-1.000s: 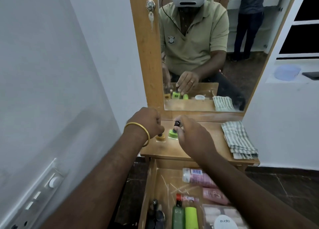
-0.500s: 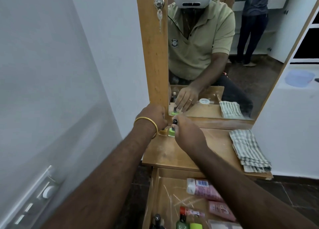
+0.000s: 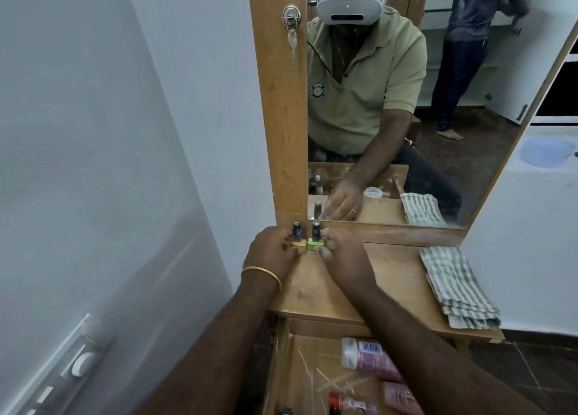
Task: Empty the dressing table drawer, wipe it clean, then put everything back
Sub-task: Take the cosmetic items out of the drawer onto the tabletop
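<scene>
I see a tabletop (image 3: 387,277) of pale wood, matt and scuffed, with whitish scratch marks. The folded cloth (image 3: 456,286) at right is woven, striped, soft and matt. Two small bottles (image 3: 90,242) look glossy. At upper centre the lock (image 3: 291,17) is shiny metal. The open drawer (image 3: 281,367) is bare wood holding smooth plastic tubes (image 3: 369,360).

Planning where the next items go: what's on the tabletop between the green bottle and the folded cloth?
In the head view only the right hand, gripping the green bottle, sits there; beyond it the tabletop is bare wood up to the cloth.
</scene>
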Demonstrator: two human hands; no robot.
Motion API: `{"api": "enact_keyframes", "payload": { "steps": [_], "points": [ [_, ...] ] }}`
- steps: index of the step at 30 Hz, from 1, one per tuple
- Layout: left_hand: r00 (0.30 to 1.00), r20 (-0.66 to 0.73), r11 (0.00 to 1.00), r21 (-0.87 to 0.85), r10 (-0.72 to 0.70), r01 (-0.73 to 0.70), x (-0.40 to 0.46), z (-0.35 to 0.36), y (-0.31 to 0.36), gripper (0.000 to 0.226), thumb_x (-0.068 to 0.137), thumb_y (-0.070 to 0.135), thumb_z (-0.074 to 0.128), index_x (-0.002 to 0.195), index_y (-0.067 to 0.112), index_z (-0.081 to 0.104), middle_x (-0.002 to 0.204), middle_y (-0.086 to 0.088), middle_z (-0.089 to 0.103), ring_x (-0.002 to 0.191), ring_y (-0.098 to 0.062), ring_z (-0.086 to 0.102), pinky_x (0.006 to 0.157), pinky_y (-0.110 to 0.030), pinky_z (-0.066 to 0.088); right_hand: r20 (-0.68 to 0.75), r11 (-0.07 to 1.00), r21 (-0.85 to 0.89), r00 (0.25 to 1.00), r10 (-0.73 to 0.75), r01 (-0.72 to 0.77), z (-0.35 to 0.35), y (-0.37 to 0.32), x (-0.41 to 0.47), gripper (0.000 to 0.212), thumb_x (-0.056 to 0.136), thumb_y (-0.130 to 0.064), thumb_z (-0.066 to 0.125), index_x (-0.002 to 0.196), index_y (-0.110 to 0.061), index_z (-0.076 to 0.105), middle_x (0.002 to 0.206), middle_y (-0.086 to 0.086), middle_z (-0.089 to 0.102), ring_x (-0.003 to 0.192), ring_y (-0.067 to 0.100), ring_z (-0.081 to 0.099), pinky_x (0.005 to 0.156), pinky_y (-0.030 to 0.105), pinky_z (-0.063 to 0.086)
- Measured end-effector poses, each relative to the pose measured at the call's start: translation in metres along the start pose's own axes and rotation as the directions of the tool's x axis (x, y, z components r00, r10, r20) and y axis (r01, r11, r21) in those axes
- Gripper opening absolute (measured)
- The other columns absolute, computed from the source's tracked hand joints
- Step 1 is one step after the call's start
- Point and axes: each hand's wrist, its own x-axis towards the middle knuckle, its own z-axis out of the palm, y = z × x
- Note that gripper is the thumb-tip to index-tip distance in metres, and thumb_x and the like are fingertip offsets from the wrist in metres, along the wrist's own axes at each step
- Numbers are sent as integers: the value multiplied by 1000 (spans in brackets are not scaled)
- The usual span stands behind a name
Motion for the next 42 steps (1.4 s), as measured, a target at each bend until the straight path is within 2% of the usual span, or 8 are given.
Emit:
{"api": "enact_keyframes", "payload": {
  "steps": [8,15,21,27,30,33,36,42],
  "points": [
    [999,-42,999,-27,19,-20,12,6,-2,35,88,29,71,119,15,67,114,-5,67,101,-21,60,87,-29,47,3,997,-73,1000,-21,21,3,6,11,17,87,-23,67,103,-19,74,97,-4,67,93,13,58,74,22,31],
    [1000,-14,999,-47,-1,0,16,7,-3,37,86,27,73,121,18,65,118,-3,66,104,-21,60,91,-30,48,-3,999,-10,999,42,-42,1,-1,10,30,85,-22,73,114,-25,70,108,-9,69,100,9,63,89,33,53],
    [999,-17,990,-138,-39,36,-19,-4,-6,57,83,29,75,136,27,55,134,2,58,117,-19,57,101,-36,48,-20,985,69,987,160,-158,-19,-10,-18,45,83,-17,77,122,-31,58,113,-13,62,106,8,58,88,30,49],
    [996,46,977,-200,80,-69,-98,-22,-17,19,76,30,80,90,17,76,91,5,73,83,-12,66,79,-31,54,-27,982,144,991,128,-123,-54,-34,-82,25,82,-21,76,104,-29,67,106,-10,66,86,9,64,77,27,52],
    [952,261,969,-225,160,-102,-139,-26,-30,13,75,32,79,80,20,78,78,10,73,75,-4,67,74,-28,55,97,979,168,990,99,-115,-65,-42,-127,15,80,-20,77,92,-27,70,91,-13,68,77,2,65,68,23,52],
    [890,417,982,-124,183,-144,-163,-26,-38,8,79,29,77,86,24,79,81,13,72,77,-2,65,78,-27,55,359,985,120,930,76,-127,-62,-38,-167,11,80,-19,78,87,-26,73,80,-16,68,72,-6,61,66,17,50],
    [837,529,986,5,140,-168,-177,-24,-35,11,83,27,74,92,24,79,93,8,73,81,-3,62,83,-25,53,578,998,-30,814,67,-61,-52,-33,-191,16,81,-16,76,88,-29,73,86,-15,67,77,-3,62,74,29,57],
    [786,610,962,140,102,-234,-183,-24,-26,19,87,28,63,101,33,75,109,9,69,100,-13,65,86,-22,50,697,960,-193,717,-9,201,-50,-40,-201,33,82,-17,75,107,-37,71,115,-18,63,97,3,61,84,32,56]
  ]
}}
